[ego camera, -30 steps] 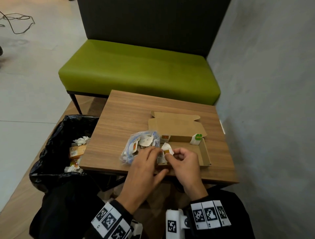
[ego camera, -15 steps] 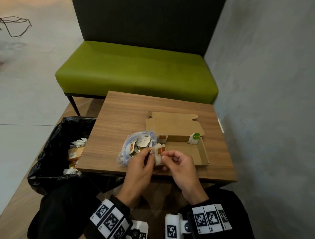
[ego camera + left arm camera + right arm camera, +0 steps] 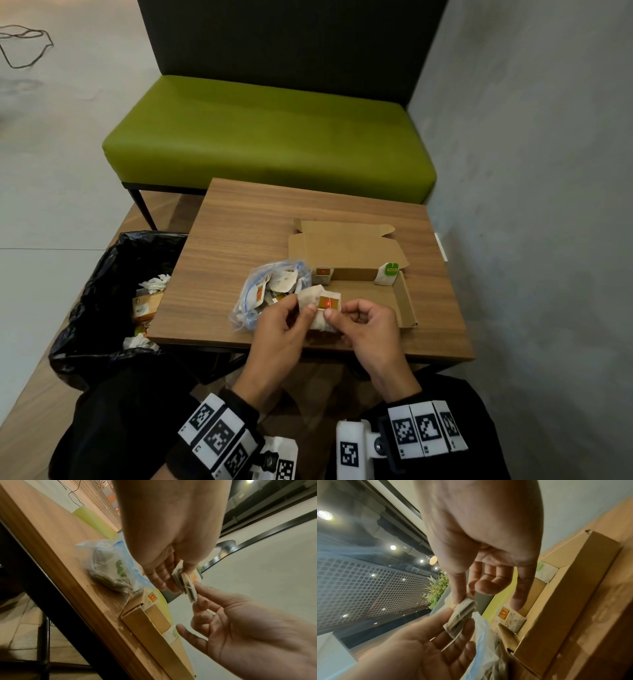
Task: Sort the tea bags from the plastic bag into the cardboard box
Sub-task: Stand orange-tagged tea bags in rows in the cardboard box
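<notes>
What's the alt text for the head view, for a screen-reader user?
Both hands, left hand and right hand, pinch a small stack of tea bags above a wooden table, between a plastic bag of tea bags and an open cardboard box.

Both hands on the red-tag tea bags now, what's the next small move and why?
Probably carry the small stack of tea bags, pinched between left hand and right hand, to the red-tag bag standing at the left end of the cardboard box. The green-tag bag stands at the right end.
</notes>
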{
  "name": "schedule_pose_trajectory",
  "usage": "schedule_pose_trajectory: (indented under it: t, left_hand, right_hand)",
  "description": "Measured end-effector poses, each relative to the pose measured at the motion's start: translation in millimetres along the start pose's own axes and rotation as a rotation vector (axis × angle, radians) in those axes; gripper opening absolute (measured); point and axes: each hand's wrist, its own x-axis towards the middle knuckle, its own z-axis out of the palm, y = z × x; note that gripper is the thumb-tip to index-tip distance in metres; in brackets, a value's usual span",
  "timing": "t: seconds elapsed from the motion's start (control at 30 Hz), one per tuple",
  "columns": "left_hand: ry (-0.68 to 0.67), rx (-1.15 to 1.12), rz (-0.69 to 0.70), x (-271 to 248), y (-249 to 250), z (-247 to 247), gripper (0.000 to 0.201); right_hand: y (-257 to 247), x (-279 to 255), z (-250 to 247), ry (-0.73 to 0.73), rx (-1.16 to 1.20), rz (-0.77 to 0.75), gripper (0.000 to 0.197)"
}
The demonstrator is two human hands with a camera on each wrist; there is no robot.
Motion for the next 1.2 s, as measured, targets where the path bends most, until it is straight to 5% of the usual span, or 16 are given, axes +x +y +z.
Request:
schedule_pose_trajectory:
  t: [0.27,0.63,1.0,1.2]
  left_hand:
    - [0.115,0.082,-0.011,1.5,-9.4,-7.0,0.014]
    - [0.012,0.122,-0.029,-7.0,-12.3,-5.4,0.015]
    - [-0.034,0.145,-0.021,-7.5,-19.0,-11.5,0.018]
    - [-0.046,0.14,-0.033,-7.6,-23.3,-8.6,0.015]
  right_hand:
    - [-8.5,21.5,-29.6,0.031,-0.075,0.007,0.009]
    - [24.8,114.4,4.2,-0.032,-0.616,-0.061,0.014]
    - [34.0,134.5,13.7,0.189,-0.606,0.034,0.024]
    - [35.7,131.5,20.7,0.175,-0.561,0.044,0.019]
